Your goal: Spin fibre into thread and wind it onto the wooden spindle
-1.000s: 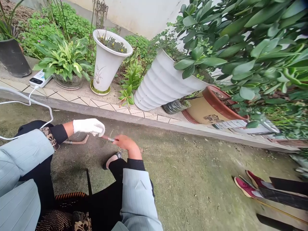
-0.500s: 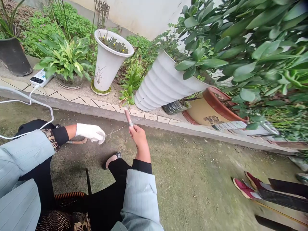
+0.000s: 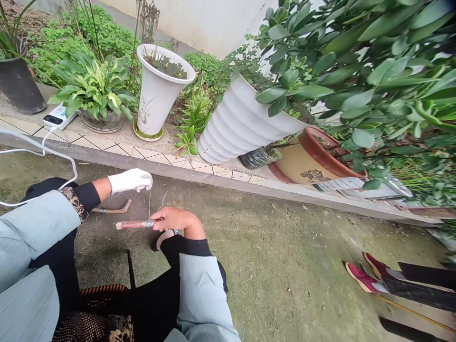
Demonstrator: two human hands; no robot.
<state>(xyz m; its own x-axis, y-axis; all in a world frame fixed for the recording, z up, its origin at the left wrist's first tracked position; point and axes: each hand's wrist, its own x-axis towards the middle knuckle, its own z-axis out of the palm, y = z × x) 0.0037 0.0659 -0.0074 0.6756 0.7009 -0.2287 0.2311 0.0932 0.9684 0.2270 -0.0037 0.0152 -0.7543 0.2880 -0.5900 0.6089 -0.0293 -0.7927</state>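
Observation:
My left hand (image 3: pixel 131 181), in a white knitted glove, is closed with its fingers curled round the upper end of a thin wire or cord (image 3: pixel 150 202). This strand hangs down almost straight to a reddish-brown stick (image 3: pixel 130 224). Grey windings (image 3: pixel 148 223) circle the stick close to my fingers. Bare and closed, my right hand (image 3: pixel 176 220) grips the stick's right end, holding it nearly level with its pale tip pointing left. Below my left wrist is a second, bent brown stick (image 3: pixel 116 210), also bound with grey windings, partly hidden by my sleeve.
A tiled ledge (image 3: pixel 160 157) runs across in front, carrying a white flowerpot (image 3: pixel 156 102), a ribbed white planter (image 3: pixel 231 123) and a brown-rimmed pot (image 3: pixel 302 156). A white device (image 3: pixel 59 118) with a cable sits at left. Another person's red shoes (image 3: pixel 359 275) are at right.
My right hand has come down and left, turning the stick from upright to nearly level. My left hand has risen slightly, and the strand now runs down instead of sideways.

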